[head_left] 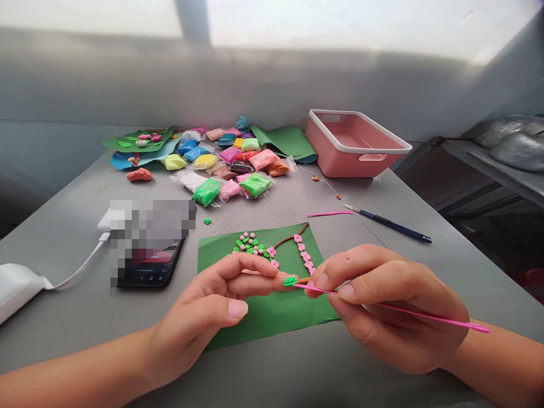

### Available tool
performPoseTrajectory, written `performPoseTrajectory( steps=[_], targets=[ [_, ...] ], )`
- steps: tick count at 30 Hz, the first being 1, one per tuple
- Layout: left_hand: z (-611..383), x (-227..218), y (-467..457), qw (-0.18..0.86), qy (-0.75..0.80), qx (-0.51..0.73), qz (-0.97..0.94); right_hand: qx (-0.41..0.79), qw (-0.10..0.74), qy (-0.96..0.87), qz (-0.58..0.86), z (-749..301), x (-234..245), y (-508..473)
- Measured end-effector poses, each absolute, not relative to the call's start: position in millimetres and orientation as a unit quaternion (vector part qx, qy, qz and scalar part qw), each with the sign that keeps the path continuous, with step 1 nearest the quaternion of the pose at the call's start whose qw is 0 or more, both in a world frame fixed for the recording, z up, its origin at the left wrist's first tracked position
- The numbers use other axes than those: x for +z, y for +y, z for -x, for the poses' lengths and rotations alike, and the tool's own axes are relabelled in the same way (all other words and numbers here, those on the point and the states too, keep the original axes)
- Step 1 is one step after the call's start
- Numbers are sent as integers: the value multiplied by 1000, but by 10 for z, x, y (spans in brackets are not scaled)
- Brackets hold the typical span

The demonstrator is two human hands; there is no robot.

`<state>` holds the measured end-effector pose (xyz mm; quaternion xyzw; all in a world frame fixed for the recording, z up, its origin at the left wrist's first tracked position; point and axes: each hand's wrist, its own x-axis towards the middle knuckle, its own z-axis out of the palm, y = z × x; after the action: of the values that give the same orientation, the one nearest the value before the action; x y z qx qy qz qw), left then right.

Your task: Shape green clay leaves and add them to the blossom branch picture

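Grey table point(80, 306): green sheet point(284, 314) already bears flowers point(301, 247). My loosely spread left hand point(208, 300) carries unplaced leaf point(289, 281); right hand point(386, 306) pinches pink tool point(425, 315).

2 pink sticks point(425, 315), 1 basket point(340, 156)

Smartphone point(148, 273), partly pixelated, left on the gray table point(63, 226). White cable point(79, 269) runs from white device point(19, 289) at left edge toward the phone. Far middle: heap of bagged clay packets point(206, 161), mixed colors. Reddish clay lump point(139, 174) just left of heap. Pink plastic basket point(348, 156), white rim, far right. Dark-blue-handled tool point(395, 226) nearer, right. Shelf point(505, 164) at right edge, clear plastic point(516, 144) on top.
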<state>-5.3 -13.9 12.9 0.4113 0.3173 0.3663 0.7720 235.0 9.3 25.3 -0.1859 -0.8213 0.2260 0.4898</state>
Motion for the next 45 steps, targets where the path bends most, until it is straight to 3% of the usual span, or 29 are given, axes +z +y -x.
performPoseTrajectory(
  steps=[26,45],
  targets=[
    [68,104,-154,798,278,346,-408,143,430,-875,172,-2414,296,117],
    [52,125,-149,794,285,352,-405,129,431,-877,170,-2425,271,107]
  ],
)
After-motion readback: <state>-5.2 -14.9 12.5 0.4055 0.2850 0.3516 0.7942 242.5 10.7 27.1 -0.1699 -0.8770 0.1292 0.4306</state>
